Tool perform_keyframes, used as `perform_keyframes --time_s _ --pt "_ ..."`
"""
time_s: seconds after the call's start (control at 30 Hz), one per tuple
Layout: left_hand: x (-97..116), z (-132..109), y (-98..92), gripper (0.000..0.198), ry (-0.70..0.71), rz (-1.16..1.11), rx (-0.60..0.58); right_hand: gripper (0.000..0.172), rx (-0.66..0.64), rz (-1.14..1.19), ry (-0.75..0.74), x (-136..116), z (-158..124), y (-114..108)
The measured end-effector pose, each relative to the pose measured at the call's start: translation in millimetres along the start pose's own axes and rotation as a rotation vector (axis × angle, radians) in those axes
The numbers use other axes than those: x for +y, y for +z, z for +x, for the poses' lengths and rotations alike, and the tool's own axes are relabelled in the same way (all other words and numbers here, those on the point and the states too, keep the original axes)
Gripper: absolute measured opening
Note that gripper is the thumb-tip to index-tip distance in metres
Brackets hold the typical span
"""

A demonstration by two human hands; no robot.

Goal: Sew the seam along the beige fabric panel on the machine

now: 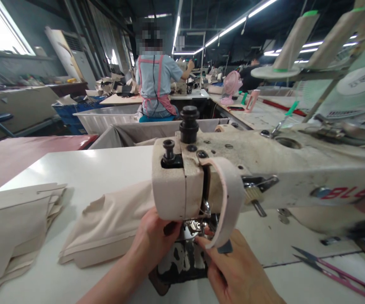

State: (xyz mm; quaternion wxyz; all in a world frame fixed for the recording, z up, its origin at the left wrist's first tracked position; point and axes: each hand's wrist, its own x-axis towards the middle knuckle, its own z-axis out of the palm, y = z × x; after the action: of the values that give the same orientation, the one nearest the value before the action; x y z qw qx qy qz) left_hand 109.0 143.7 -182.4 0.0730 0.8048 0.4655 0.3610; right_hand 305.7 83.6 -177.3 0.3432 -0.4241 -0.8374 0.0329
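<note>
My left hand [155,234] is at the left of the needle area of a sewing machine [198,169], its fingers bent and pressed together by the presser foot [197,226]. From the right, my right hand [238,266] reaches to the same foot, index finger forward and the other fingers curled. Whatever either set of fingertips grips is too small or hidden to name. Beside my left wrist lies a folded beige fabric piece [109,223], partly behind the hand and machine head. A worn metal needle plate [182,261] shows between my hands.
A stack of beige fabric pieces [14,228] lies on the white table [84,169] at left. Pink-handled scissors [337,274] rest at right. Thread cones [296,42] stand above the machine. Ahead, a person [157,80] sits facing away, beyond a cloth-lined bin [132,131].
</note>
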Motion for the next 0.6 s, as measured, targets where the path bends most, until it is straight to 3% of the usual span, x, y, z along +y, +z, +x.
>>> perform_keyframes --time_s 0.43,0.6 --pt "3.6 6.5 -6.7 0.016 -0.132 -0.12 -0.067 0.043 0.001 -0.051 0.003 1.4 -5.4 5.2" --pt "5.0 7.0 -7.2 0.017 -0.129 -0.188 -0.122 0.043 -0.019 -0.143 -0.079 9.6 -12.0 11.9"
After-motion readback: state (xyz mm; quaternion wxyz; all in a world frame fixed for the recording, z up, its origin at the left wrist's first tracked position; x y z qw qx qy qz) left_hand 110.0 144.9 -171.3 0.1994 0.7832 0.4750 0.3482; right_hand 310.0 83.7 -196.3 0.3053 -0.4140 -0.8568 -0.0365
